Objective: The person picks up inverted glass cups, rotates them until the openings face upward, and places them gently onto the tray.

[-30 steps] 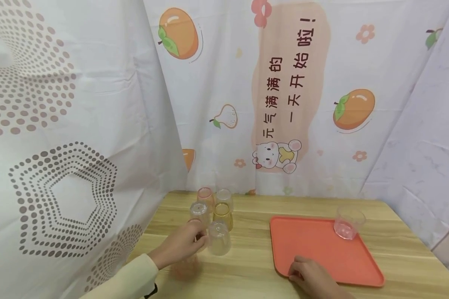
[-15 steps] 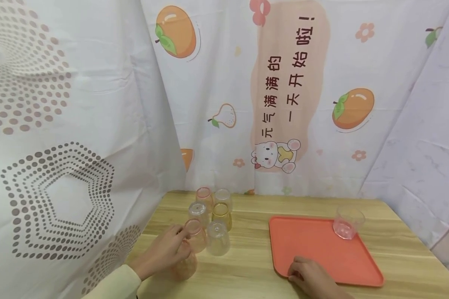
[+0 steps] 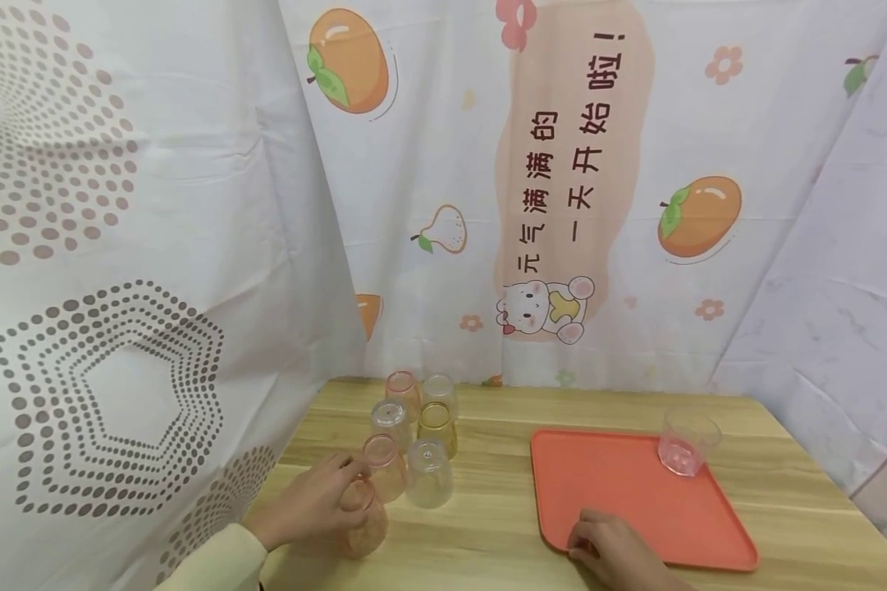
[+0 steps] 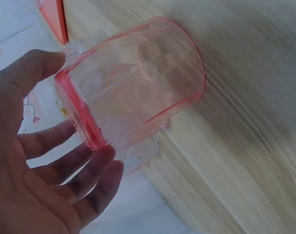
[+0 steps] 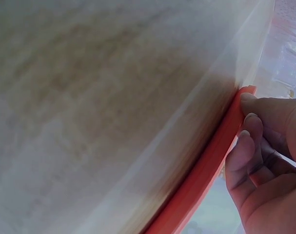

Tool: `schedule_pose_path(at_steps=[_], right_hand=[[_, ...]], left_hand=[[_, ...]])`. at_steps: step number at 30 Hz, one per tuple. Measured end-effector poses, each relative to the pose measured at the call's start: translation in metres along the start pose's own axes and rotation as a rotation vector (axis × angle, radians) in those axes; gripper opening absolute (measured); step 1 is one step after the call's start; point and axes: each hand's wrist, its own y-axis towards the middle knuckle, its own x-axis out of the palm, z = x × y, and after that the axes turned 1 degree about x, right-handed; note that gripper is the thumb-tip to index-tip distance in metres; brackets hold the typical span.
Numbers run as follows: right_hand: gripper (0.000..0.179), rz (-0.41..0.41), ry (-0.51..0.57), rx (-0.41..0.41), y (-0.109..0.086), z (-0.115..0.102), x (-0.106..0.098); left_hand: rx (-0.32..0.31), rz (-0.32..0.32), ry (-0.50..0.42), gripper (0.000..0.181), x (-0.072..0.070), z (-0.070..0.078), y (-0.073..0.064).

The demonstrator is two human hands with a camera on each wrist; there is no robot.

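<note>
Upside down on the wooden table stands a pink drinking glass [image 3: 369,529], nearest of a cluster of glasses. My left hand [image 3: 313,501] has its thumb and curled fingers round the raised base of this glass [image 4: 138,78]; the left wrist view shows the fingertips right at the base's edge. A second pink glass [image 3: 386,472] and a clear glass [image 3: 428,476] stand just behind it. On the right lies a red tray [image 3: 635,492]. My right hand [image 3: 620,550] pinches its near left rim [image 5: 206,165], thumb on the edge and fingers curled.
Behind these stand another clear glass [image 3: 391,423], a yellow glass [image 3: 437,431], a pink glass [image 3: 403,394] and a further clear one [image 3: 441,394]. A clear glass with a pinkish bottom [image 3: 683,451] sits at the tray's far right corner. Printed curtains [image 3: 443,304] enclose the table's back and sides.
My left hand has moved from the second pink glass toward me and left, down onto the nearest pink glass. My right hand has stayed at the tray's rim.
</note>
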Motion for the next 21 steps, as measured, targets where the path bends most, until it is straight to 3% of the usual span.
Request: schedule_pose_path(at_steps=[8, 21], right_hand=[[0.015, -0.023, 0.013, 0.016, -0.0006, -0.0014, -0.0015], [0.015, -0.029, 0.017, -0.007, 0.0007, -0.0005, -0.0025]], left_hand=[[-0.007, -0.083, -0.058, 0.044, -0.0044, -0.0005, -0.0001], [-0.017, -0.099, -0.087, 0.042, -0.0026, 0.0021, 0.0048]])
